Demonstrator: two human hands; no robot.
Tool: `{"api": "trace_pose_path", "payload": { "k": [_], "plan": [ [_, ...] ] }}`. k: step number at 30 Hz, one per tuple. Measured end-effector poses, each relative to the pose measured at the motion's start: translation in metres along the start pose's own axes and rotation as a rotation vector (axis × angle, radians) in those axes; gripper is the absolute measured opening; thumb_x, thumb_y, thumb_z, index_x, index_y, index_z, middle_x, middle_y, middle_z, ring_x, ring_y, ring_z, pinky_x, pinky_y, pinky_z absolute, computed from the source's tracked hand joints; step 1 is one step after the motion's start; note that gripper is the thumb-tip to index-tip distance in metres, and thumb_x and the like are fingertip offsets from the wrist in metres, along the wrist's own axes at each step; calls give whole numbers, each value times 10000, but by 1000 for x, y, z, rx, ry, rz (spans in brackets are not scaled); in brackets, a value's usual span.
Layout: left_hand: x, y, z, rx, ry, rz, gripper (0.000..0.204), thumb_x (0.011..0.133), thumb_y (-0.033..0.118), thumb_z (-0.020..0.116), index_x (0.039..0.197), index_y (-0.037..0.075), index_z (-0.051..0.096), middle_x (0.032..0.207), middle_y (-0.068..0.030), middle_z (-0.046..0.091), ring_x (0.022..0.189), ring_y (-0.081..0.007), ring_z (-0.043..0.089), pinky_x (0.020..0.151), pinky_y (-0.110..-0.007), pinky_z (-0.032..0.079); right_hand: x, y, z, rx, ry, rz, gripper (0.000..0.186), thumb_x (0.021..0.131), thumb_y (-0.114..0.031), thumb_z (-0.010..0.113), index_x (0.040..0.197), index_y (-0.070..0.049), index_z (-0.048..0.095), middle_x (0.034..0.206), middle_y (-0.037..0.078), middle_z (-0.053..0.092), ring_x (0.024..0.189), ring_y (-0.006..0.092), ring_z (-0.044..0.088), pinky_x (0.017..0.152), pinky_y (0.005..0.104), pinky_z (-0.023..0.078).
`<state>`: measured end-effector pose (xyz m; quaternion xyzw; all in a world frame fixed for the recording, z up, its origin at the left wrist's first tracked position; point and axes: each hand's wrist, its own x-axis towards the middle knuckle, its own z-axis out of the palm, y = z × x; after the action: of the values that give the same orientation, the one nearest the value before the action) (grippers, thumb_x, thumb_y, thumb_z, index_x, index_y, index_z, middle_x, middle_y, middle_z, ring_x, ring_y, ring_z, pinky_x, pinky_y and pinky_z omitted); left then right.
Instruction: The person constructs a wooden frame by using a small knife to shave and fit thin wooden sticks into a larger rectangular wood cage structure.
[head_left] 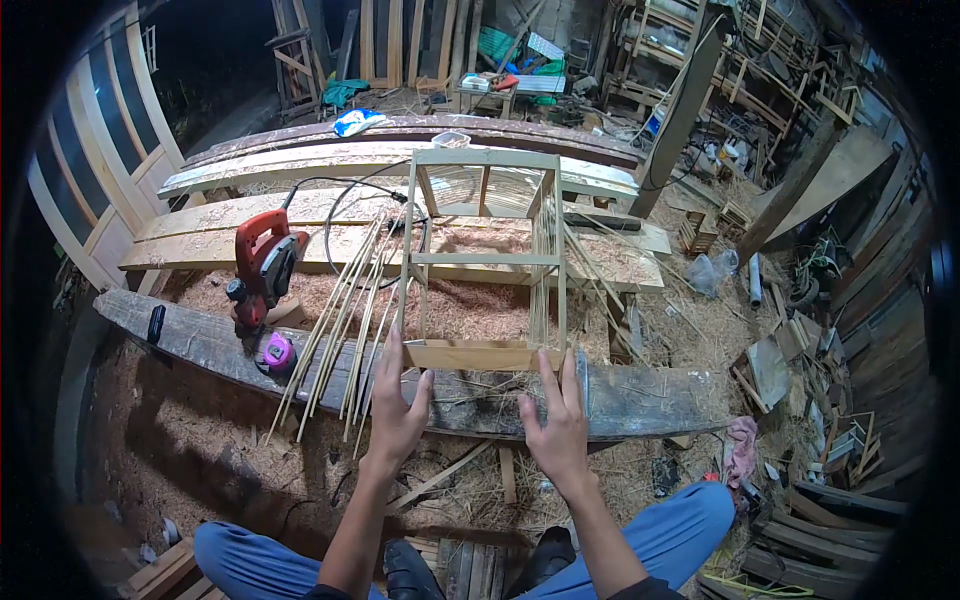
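Observation:
A small open wooden frame (485,259) with slatted sides stands on the weathered plank (650,395) in front of me. A flat board (475,357) forms its near lower edge. My left hand (398,410) is at the frame's left near corner, fingers stretched upward and thumb apart. Opposite it, my right hand (557,425) lies along the right near corner with its fingers extended and thumb spread. The fingertips appear to touch the frame's sides; neither hand is wrapped round it. Several thin sticks (335,335) lie loose just left of my left hand.
A red power planer (262,268) with a black cord rests left of the sticks, beside a purple tape measure (277,352). A small black object (156,324) lies farther left. Long boards (200,222) stretch behind. Wood shavings (200,440) cover the ground; a pink cloth (740,450) is at right.

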<state>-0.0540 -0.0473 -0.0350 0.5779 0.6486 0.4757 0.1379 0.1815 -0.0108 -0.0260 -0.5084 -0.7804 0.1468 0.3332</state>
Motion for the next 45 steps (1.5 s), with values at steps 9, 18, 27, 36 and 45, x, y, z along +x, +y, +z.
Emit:
{"api": "trace_pose_path", "payload": {
  "k": [9, 18, 27, 36, 45],
  "plan": [
    [-32, 43, 16, 289, -60, 119, 578, 916, 106, 753, 1473, 164, 608, 1695, -233, 262, 1568, -382, 256, 1258, -554, 94, -7, -20, -10, -83, 17, -40, 592, 991, -207, 653, 1552, -88, 504, 1645, 300, 310, 1482, 453, 372, 1198, 550, 331],
    [-68, 39, -28, 236, -186, 136, 490, 912, 92, 737, 1392, 153, 656, 1611, -184, 424, 1505, -318, 380, 1235, -511, 188, -27, -28, 2, -152, 75, -197, 464, 956, -187, 677, 1412, -109, 650, 1557, 182, 497, 1471, 332, 418, 1219, 510, 274],
    [-114, -15, -65, 381, 91, -4, 428, 876, 11, 720, 1296, 82, 680, 1476, -156, 557, 1366, -358, 509, 1130, -487, 377, -58, -57, 39, -26, -78, -381, 444, 913, -138, 713, 1354, -116, 673, 1525, 165, 532, 1430, 326, 474, 1206, 534, 288],
    [-115, -38, -70, 314, 272, -324, 319, 972, 63, 663, 1286, 9, 663, 1242, -171, 605, 1150, -333, 626, 993, -433, 507, -76, -57, 56, 37, -235, -465, 541, 829, -90, 768, 1360, -134, 673, 1540, 167, 514, 1433, 353, 464, 1195, 533, 317],
    [-122, -44, -67, -114, 153, -386, 355, 996, 114, 679, 1333, 9, 647, 995, -173, 765, 853, -238, 746, 773, -374, 571, -80, -61, 68, 69, -369, -490, 588, 821, -128, 789, 1390, -136, 641, 1557, 160, 485, 1425, 341, 460, 1173, 524, 334]
  ]
}}
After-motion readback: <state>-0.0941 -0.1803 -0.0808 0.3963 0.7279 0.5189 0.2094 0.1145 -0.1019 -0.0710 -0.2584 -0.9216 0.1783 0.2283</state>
